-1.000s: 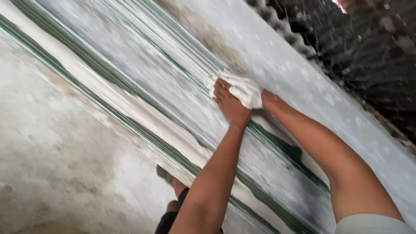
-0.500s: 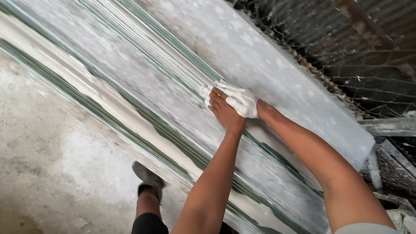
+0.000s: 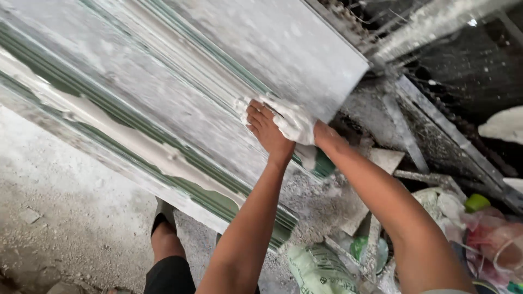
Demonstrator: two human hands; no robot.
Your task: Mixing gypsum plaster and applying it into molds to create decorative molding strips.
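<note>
Soft daylight, motion blur upper left, perhaps overexposed
</note>
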